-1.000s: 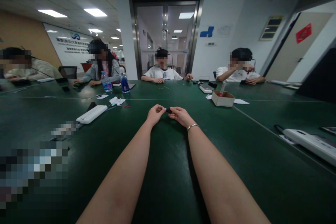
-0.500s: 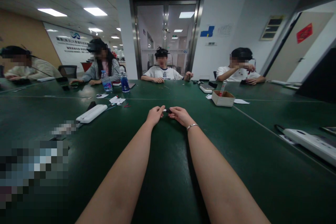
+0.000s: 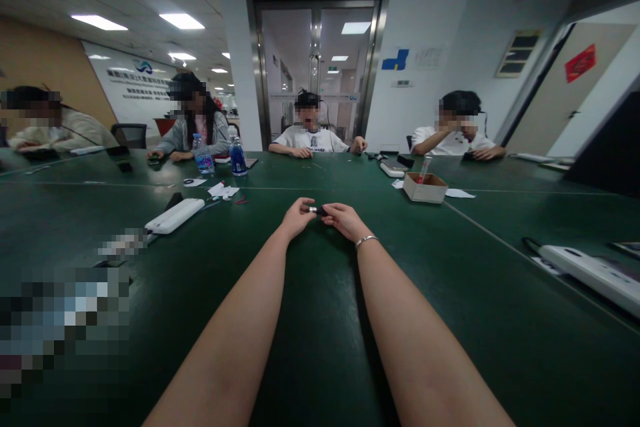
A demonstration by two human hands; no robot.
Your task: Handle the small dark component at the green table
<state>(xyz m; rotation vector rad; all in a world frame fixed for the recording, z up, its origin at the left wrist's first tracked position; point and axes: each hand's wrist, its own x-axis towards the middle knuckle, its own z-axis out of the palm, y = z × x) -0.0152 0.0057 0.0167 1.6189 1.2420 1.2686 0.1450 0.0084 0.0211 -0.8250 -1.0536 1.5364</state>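
Both my arms reach out over a dark green table [image 3: 320, 347]. My left hand [image 3: 296, 217] and my right hand [image 3: 343, 219] meet at the middle, fingers pinched together. Between the fingertips sits a small dark object with a shiny metal end [image 3: 317, 211]; it is too small to name. A thin bracelet [image 3: 366, 239] circles my right wrist. Both hands rest low on the table top.
A white power strip [image 3: 175, 216] lies at the left, another white strip [image 3: 590, 272] at the right. A small cardboard box [image 3: 424, 187] stands beyond my right hand. Two water bottles [image 3: 238, 158] and paper scraps lie at the far left. Several people sit around the table's far side.
My hands have stayed in place; the fingers have shifted slightly, and the metal end of the small object now shows between them.
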